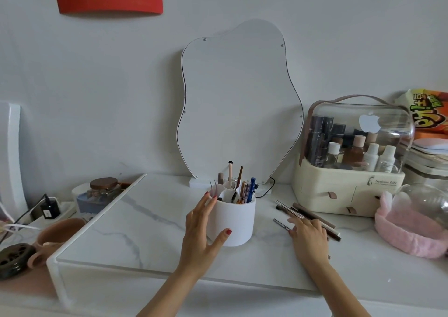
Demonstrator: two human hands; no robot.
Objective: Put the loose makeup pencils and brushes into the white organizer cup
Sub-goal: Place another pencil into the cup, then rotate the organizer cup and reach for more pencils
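Note:
A white organizer cup point(238, 219) stands upright in the middle of a marble-patterned riser, with several pencils and brushes sticking out of its compartments. My left hand point(202, 234) wraps around the cup's left side, thumb across its front. To the right of the cup lie several loose makeup pencils and brushes point(312, 216) in a slanted bunch. My right hand point(309, 235) rests flat on the lower end of that bunch, fingers spread, with nothing lifted. One thin dark pencil point(280, 223) lies just left of my fingertips.
A wavy-edged mirror point(238, 103) leans on the wall behind the cup. A cream cosmetics case with a clear lid point(349, 190) stands at the right, a pink fluffy headband point(407, 229) in front of it. Left of the riser point(135, 219) are a jar point(103, 188), a charger and a mug point(58, 234).

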